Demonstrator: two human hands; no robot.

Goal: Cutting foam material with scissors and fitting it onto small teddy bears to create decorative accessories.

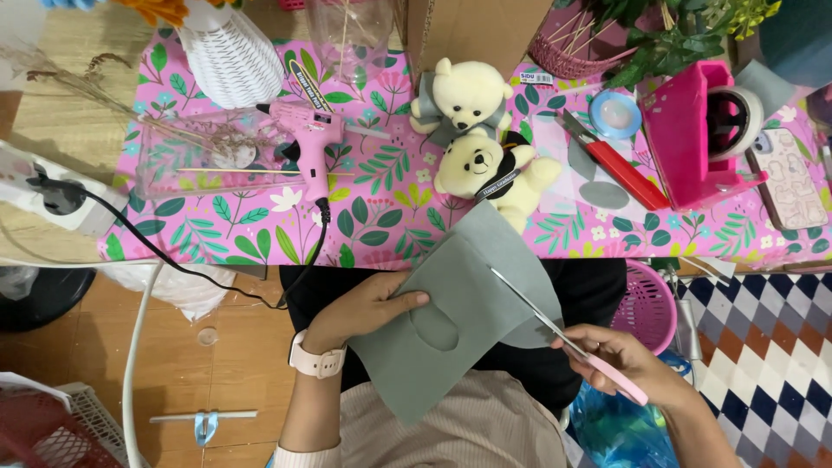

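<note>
The desk [260,238], covered in a pink leafy cloth, runs across the top of the view, and its near edge sits just above the hands. Below that edge there is open room over the person's lap, bounded on the right by a pink basket [648,303] and on the left by a black cable hanging off the near edge from the pink glue gun [314,143].

A grey felt sheet [459,312] is held in that open space, clear of the desk except for its upper corner, which overlaps the near edge just below two cream teddy bears [481,139]. The left hand [368,308] pinches the sheet's left edge, fingers closed on the felt with the thumb on top. The right hand [628,364] is at the sheet's lower right, closed around the pink handles of scissors [555,325].

The sheet's long axis runs diagonally, from the lower left near the person's chest up to the right toward the desk edge. A rounded outline shows near its middle, possibly a cut or a drawn mark. The scissor blades point up and left across the felt's right side, and they look nearly closed.

Farther back toward the desk's right edge lie a red cutter [615,165], a pink tape dispenser [702,130] and a phone [789,178]
</note>
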